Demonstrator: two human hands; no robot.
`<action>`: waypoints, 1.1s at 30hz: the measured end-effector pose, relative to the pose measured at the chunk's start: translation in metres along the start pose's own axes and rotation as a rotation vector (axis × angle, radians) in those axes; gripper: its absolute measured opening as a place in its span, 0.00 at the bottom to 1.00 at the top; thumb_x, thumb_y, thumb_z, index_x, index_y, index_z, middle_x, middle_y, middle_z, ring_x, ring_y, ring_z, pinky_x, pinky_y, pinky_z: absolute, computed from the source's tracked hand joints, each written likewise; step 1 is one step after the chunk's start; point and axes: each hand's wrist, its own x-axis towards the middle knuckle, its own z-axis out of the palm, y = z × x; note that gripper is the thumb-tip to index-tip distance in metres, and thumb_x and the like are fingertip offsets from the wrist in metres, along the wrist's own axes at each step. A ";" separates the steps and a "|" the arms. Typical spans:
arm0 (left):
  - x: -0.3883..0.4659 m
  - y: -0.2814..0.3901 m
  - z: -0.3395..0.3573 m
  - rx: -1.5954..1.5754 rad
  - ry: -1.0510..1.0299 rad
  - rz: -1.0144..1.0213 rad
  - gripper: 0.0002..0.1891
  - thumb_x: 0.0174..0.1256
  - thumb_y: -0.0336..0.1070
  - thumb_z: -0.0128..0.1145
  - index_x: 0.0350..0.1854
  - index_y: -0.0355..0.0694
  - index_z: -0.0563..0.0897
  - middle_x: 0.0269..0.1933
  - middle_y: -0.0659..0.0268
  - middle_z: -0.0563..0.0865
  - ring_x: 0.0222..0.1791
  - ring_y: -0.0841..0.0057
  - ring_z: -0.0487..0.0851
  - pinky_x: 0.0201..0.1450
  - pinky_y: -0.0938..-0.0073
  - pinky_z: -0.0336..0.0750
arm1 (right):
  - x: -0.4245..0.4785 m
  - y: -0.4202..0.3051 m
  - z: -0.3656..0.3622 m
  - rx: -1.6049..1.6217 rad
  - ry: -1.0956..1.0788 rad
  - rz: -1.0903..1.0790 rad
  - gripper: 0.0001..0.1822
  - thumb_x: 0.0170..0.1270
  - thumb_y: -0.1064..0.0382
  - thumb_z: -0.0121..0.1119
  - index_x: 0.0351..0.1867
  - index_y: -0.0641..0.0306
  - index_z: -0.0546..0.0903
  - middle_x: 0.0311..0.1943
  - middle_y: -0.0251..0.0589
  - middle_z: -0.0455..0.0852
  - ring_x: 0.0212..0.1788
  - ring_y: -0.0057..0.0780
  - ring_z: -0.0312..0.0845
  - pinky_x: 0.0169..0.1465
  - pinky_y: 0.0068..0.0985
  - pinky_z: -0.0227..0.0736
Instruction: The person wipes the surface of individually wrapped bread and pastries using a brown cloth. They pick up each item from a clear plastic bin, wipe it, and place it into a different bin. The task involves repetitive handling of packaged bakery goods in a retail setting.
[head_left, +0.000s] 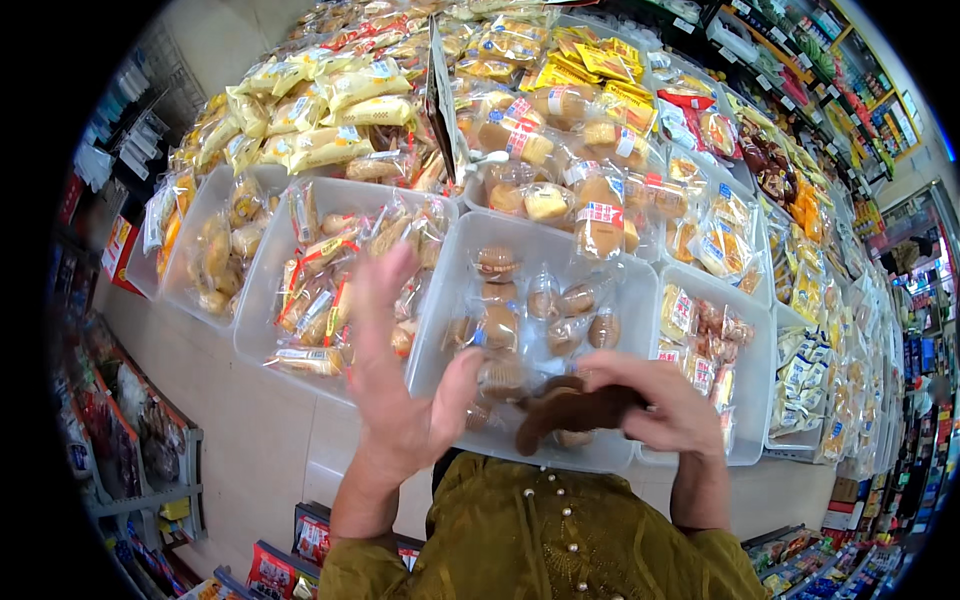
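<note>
My left hand (401, 390) is raised, blurred, with the fingers spread and nothing in it. It hovers above the left side of a translucent plastic bin (637, 300). A dark brown piece of cloth (585, 412) hangs in a bent strip from my right hand (671, 397), gripped between thumb and fingers over the bin's near edge. Inside that bin lie several small brown cakes (499, 326) in clear wrappers, loosely set on a pale bottom. The cloth and my hands hide some of the nearest ones.
A bin of wrapped bread (330, 296) stands to the left, and a bin of packaged pastries (701, 337) to the right. Behind rise heaps of cream-coloured packets (330, 146) and wrapped cakes (600, 221). A dark upright divider (442, 97) stands between them. A shelf rack (142, 450) is at lower left.
</note>
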 end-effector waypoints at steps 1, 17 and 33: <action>0.004 0.004 0.000 -0.072 0.112 0.112 0.35 0.54 0.37 0.60 0.63 0.28 0.60 0.60 0.48 0.68 0.57 0.57 0.70 0.61 0.56 0.60 | -0.011 -0.010 -0.008 0.020 0.056 0.016 0.32 0.40 0.77 0.46 0.55 0.63 0.70 0.36 0.44 0.81 0.40 0.38 0.78 0.45 0.31 0.73; -0.076 -0.017 0.089 -1.285 -0.709 -0.828 0.19 0.66 0.36 0.50 0.57 0.36 0.72 0.50 0.59 0.79 0.50 0.72 0.75 0.52 0.70 0.69 | -0.013 -0.002 0.020 0.479 0.478 -0.349 0.28 0.52 0.68 0.52 0.58 0.66 0.66 0.52 0.50 0.74 0.57 0.44 0.69 0.60 0.42 0.62; -0.041 0.024 0.103 -0.248 -0.819 0.329 0.30 0.57 0.41 0.59 0.61 0.38 0.65 0.62 0.39 0.58 0.51 0.48 0.69 0.54 0.58 0.66 | -0.027 0.076 0.123 1.467 0.924 0.515 0.20 0.61 0.60 0.52 0.53 0.68 0.72 0.52 0.41 0.75 0.50 0.30 0.72 0.54 0.27 0.66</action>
